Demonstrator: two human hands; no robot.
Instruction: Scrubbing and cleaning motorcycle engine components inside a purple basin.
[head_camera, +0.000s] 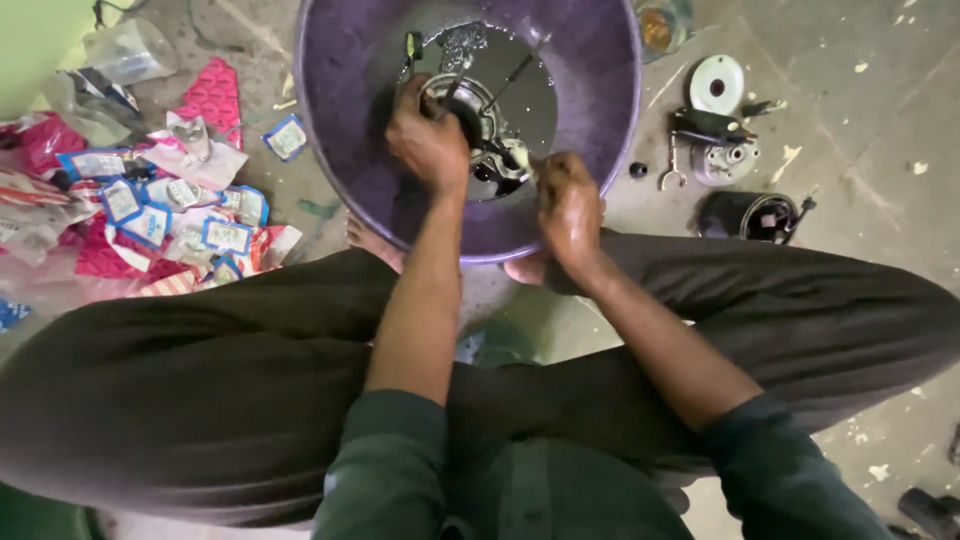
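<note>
A person sits on the floor with a big purple basin (345, 110) in front of their knees. Dark, shiny liquid (520, 95) lies in the bottom of it. In the liquid sits a round metal part (478, 120), grey and wet, shaped like a ring with a dark hole in the middle. It lies near the middle of the basin, a bit toward the person. It lies flat with its open side facing up, and being round it has no clear long side.

The left hand (428, 140) is closed over the near edge of the metal part and holds it. The right hand (568, 208) is closed around a small brush (518, 156) whose pale tip points left toward the part. The hands hide much of the part, and the liquid makes its lower half hard to see.

Thin dark rods (515, 72) stick up out of the liquid, leaning right. Other metal pieces (722, 140) lie on the floor to the right. Red and blue packets (180, 215) lie in a heap to the left.
</note>
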